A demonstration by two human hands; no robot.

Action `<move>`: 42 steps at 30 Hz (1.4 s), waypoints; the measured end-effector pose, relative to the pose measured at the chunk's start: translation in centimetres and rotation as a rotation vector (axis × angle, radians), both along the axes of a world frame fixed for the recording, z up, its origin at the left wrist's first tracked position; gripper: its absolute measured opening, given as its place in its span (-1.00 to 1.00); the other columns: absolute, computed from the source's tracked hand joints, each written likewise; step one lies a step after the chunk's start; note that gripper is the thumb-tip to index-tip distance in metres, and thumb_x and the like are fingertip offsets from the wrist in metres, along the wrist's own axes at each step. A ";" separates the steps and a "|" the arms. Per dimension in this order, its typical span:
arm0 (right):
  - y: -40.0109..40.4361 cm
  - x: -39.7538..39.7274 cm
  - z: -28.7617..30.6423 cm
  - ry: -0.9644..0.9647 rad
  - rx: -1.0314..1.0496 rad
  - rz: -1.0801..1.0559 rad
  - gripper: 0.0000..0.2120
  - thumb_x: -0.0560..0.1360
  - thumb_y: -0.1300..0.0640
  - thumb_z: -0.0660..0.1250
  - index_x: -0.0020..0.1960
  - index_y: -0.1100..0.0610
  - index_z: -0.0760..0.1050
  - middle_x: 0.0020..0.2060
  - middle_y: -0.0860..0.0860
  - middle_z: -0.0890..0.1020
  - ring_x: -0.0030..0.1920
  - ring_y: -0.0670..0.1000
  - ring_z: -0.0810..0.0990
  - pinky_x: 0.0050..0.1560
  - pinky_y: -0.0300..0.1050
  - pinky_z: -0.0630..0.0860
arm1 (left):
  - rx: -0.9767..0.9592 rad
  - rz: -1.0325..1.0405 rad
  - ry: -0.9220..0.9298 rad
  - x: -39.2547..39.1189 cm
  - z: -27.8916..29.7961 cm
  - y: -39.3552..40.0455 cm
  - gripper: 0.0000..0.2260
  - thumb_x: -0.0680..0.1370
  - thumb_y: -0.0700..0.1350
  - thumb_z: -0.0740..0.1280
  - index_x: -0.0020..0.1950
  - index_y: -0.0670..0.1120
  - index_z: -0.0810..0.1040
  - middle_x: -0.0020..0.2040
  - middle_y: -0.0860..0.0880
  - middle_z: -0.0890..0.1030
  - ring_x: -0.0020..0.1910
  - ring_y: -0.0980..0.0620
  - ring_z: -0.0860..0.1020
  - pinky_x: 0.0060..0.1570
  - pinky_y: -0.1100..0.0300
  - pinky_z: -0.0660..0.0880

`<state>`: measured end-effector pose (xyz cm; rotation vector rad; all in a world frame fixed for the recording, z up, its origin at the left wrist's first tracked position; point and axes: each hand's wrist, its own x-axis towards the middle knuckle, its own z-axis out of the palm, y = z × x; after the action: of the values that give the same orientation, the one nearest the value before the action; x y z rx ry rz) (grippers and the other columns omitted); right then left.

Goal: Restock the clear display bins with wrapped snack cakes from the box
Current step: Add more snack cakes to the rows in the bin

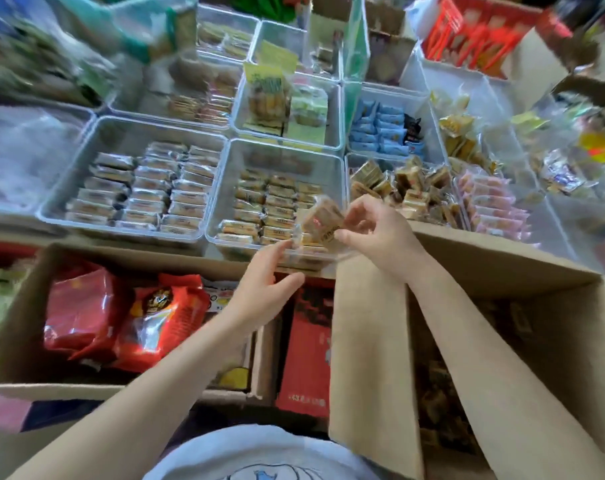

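My right hand [377,233] pinches a wrapped brown snack cake [323,220] over the near right corner of a clear bin [225,188] that holds rows of similar wrapped cakes. Just below the cake, my left hand [264,285] hovers at the bin's front rim with fingers loosely curled; its fingertips are close to the cake's wrapper, but contact is unclear in the blur. An open cardboard box [370,341] with more brown wrapped cakes inside stands at the lower right, under my right forearm.
A second clear bin [76,174] of wrapped bars sits to the left, another with loose brown cakes [398,185] to the right. Further bins hold blue [377,129] and pink packs [495,206]. A cardboard box with red snack bags [121,317] stands at lower left.
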<state>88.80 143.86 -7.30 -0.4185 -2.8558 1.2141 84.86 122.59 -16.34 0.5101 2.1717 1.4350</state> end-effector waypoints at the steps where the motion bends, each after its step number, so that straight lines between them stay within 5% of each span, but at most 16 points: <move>1: -1.7 -1.8 -0.3 -0.001 0.078 0.030 -0.79 0.47 0.05 0.49 -0.01 0.02 0.48 -0.17 -0.06 0.62 -0.15 -0.04 0.60 -0.11 -0.09 0.51 | -0.038 0.020 0.040 -1.9 -0.4 -1.8 -0.28 0.40 0.23 0.28 0.51 -0.05 0.37 0.37 0.04 0.42 0.44 0.04 0.36 0.44 -0.03 0.36; 4: -7.0 -7.8 -1.5 -0.003 0.192 0.121 -0.79 0.47 0.06 0.48 -0.04 0.00 0.44 -0.20 -0.08 0.60 -0.19 -0.03 0.55 -0.11 -0.07 0.49 | -0.205 0.092 0.164 -8.2 -2.1 -8.0 -0.34 0.42 0.15 0.23 0.46 -0.11 0.43 0.36 -0.07 0.47 0.41 -0.03 0.38 0.41 0.17 0.26; 9: -15.6 -18.5 -4.4 -0.002 0.284 0.204 -0.80 0.49 0.05 0.45 0.01 0.03 0.45 -0.15 0.02 0.61 -0.14 0.08 0.56 -0.15 -0.03 0.48 | -0.492 0.224 0.336 -19.1 -5.6 -18.8 -0.42 0.46 0.06 0.30 0.40 -0.24 0.48 0.40 -0.23 0.47 0.41 -0.23 0.42 0.38 -0.06 0.32; 14: -21.7 -27.9 -6.5 0.035 0.283 0.208 -0.81 0.51 0.09 0.44 0.03 0.08 0.46 -0.14 -0.01 0.59 -0.15 0.05 0.55 -0.19 -0.09 0.47 | -0.722 0.150 0.405 -26.4 -8.3 -24.9 -0.34 0.57 0.16 0.24 0.60 -0.11 0.23 0.63 -0.11 0.17 0.63 -0.07 0.04 0.58 -0.07 -0.13; 17: -23.6 -33.1 -7.9 0.075 0.297 0.195 -0.81 0.52 0.09 0.44 0.03 0.07 0.45 -0.13 0.01 0.60 -0.15 0.04 0.56 -0.18 -0.09 0.51 | -0.792 0.071 0.441 -28.4 -9.3 -25.4 -0.31 0.60 0.23 0.13 0.65 -0.06 0.09 0.66 -0.05 0.07 0.64 0.02 -0.06 0.58 -0.05 -0.24; 22: -26.3 -40.5 -11.4 0.152 0.349 0.158 -0.82 0.53 0.11 0.43 0.05 0.11 0.47 -0.12 0.05 0.61 -0.14 0.06 0.57 -0.24 -0.12 0.45 | -0.826 0.095 0.482 -28.8 -10.0 -25.1 -0.23 0.51 0.33 -0.09 0.65 -0.02 0.11 0.65 -0.06 0.08 0.64 0.01 -0.02 0.58 -0.09 -0.22; 29: -27.5 -44.4 -17.7 0.002 0.474 0.370 -0.73 0.55 0.11 0.38 0.23 0.10 0.47 -0.04 0.09 0.64 0.01 0.16 0.55 -0.02 0.02 0.46 | -0.800 0.155 0.550 -28.7 -11.0 -24.7 -0.30 0.51 0.26 0.12 0.59 -0.03 0.31 0.58 -0.12 0.30 0.60 -0.06 0.17 0.58 -0.15 -0.05; 33: -27.3 -43.4 -19.8 0.108 0.503 0.450 -0.71 0.57 0.12 0.29 0.28 0.09 0.56 0.04 0.08 0.69 0.04 0.20 0.61 0.09 0.09 0.45 | -0.817 0.170 0.572 -28.8 -10.9 -24.6 -0.33 0.51 0.24 0.14 0.56 -0.06 0.36 0.55 -0.14 0.35 0.58 -0.09 0.22 0.58 -0.15 -0.04; 37: -27.4 -41.8 -20.1 -0.095 0.628 0.543 -0.54 0.68 -0.07 0.07 0.55 -0.01 0.30 0.51 0.11 0.36 0.48 0.12 0.33 0.43 0.11 0.09 | -0.846 0.152 0.595 -28.7 -11.0 -24.6 -0.35 0.51 0.22 0.14 0.54 -0.05 0.40 0.54 -0.14 0.38 0.58 -0.10 0.23 0.57 -0.16 -0.02; 42: -27.6 -40.1 -17.1 -0.298 0.849 0.647 -0.41 0.68 -0.20 -0.08 0.64 -0.02 -0.04 0.62 0.02 0.01 0.61 0.13 -0.08 0.52 0.31 -0.09 | -0.910 0.051 0.513 -28.8 -10.1 -24.6 -0.32 0.52 0.25 -0.02 0.59 0.01 0.29 0.61 -0.11 0.23 0.63 -0.07 0.05 0.58 -0.16 -0.15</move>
<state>48.74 116.22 -24.43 0.4081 -3.4942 -0.1976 56.05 97.96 -26.39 0.4940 2.9257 0.2080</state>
